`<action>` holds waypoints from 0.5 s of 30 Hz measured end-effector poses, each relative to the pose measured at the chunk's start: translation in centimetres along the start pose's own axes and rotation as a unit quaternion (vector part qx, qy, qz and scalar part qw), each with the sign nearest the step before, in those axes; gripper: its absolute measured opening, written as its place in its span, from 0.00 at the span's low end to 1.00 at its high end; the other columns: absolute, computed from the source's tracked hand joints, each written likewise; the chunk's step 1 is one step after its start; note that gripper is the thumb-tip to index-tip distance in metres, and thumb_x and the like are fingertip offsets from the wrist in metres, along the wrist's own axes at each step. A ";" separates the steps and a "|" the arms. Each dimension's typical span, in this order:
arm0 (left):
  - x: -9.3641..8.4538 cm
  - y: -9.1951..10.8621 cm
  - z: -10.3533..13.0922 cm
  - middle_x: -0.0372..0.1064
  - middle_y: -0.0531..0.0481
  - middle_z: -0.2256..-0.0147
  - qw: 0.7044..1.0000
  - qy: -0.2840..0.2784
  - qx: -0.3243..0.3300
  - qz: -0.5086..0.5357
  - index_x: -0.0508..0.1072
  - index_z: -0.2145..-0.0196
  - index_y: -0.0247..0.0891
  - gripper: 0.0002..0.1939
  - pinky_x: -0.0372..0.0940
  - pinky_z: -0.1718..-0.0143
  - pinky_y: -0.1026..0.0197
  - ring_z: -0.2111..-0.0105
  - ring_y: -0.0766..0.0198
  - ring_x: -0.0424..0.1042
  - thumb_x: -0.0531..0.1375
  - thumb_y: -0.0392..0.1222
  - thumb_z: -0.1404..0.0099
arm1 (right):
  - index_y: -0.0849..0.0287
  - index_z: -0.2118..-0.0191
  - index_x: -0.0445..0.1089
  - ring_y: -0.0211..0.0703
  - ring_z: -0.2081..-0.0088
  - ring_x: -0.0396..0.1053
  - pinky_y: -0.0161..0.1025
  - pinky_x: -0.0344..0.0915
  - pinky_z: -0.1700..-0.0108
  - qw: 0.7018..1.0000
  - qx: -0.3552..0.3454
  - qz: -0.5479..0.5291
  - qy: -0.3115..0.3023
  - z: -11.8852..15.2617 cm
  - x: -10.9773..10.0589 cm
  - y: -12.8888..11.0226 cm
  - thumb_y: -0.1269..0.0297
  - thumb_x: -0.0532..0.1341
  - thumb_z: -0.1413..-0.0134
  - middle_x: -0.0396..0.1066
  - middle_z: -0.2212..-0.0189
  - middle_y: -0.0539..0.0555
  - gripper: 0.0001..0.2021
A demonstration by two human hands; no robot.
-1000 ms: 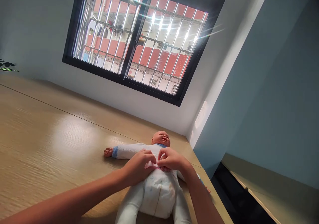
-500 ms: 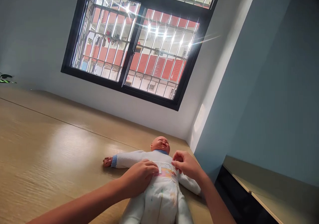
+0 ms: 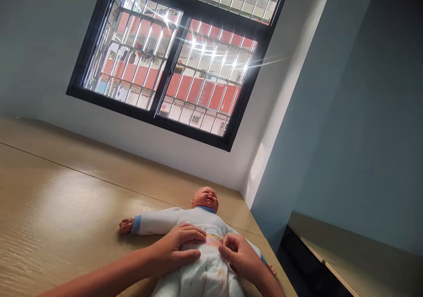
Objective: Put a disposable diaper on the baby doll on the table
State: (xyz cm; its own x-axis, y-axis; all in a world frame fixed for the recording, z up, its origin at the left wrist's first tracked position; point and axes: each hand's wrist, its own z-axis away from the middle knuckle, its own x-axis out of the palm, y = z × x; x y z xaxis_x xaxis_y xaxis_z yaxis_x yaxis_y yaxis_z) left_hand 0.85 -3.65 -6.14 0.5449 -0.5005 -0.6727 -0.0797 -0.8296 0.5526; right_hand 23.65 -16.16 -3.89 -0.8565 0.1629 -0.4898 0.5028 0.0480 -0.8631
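Observation:
A baby doll (image 3: 205, 198) in a white fuzzy suit with blue collar and cuffs lies on its back on the wooden table (image 3: 82, 200). Around its waist and hips is a white diaper (image 3: 204, 272) with a coloured band at the front. My left hand (image 3: 180, 248) rests on the left side of the diaper, thumb apart from the other fingers, holding nothing. At the right side of the band, my right hand (image 3: 239, 255) has its fingers curled and pinched against the diaper's edge; what lies between the fingertips is hidden.
Behind the table is a wall with a dark-framed, barred window (image 3: 161, 68). To the right, past the table's edge, stands a lower wooden-topped cabinet (image 3: 350, 248) with a dark side, against a blue-grey wall.
My right hand has moved down from the doll's chest to the right side of the diaper band. My left thumb has spread away from the fingers. The view has shifted slightly.

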 end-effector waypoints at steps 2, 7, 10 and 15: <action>-0.1 0.4 0.0 0.70 0.47 0.43 1.000 -0.013 -0.012 -0.023 0.73 0.44 0.46 0.31 0.57 0.38 0.56 0.42 0.52 0.65 0.50 0.66 0.35 | 0.58 0.74 0.61 0.35 0.74 0.53 0.35 0.48 0.72 0.998 -0.015 0.051 -0.013 0.8 -0.5 -1.0 0.40 0.69 0.56 0.57 0.79 0.45 0.26; -0.7 1.4 0.1 0.70 0.48 0.42 0.999 -0.018 -0.025 -0.023 0.73 0.44 0.48 0.29 0.56 0.37 0.57 0.42 0.52 0.64 0.52 0.65 0.34 | 0.59 0.73 0.62 0.37 0.71 0.57 0.35 0.53 0.68 0.986 -0.026 0.162 0.033 1.9 0.3 -3.4 0.56 0.63 0.46 0.61 0.75 0.47 0.14; -0.9 1.5 0.2 0.69 0.48 0.42 0.999 -0.026 -0.031 -0.016 0.73 0.43 0.47 0.29 0.56 0.37 0.57 0.41 0.53 0.63 0.54 0.64 0.34 | 0.58 0.75 0.59 0.38 0.71 0.57 0.36 0.54 0.67 0.982 -0.034 0.177 0.059 1.7 0.6 -3.6 0.58 0.58 0.43 0.61 0.76 0.47 0.13; -1.0 1.6 0.2 0.69 0.48 0.42 0.999 -0.026 -0.030 -0.007 0.73 0.43 0.46 0.28 0.54 0.36 0.59 0.41 0.54 0.64 0.56 0.62 0.35 | 0.56 0.76 0.59 0.35 0.78 0.58 0.35 0.53 0.73 0.995 0.013 0.074 0.065 1.3 -1.4 -2.1 0.59 0.57 0.48 0.64 0.82 0.46 0.11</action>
State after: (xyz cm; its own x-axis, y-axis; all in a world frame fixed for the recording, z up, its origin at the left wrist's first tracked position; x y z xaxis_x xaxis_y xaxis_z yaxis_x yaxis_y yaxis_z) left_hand -0.03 -4.50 -4.69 0.5022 -0.5026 -0.7037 -0.0209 -0.8206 0.5711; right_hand 23.61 -17.74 -1.57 -0.7501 0.2920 -0.5934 0.6176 -0.0116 -0.7864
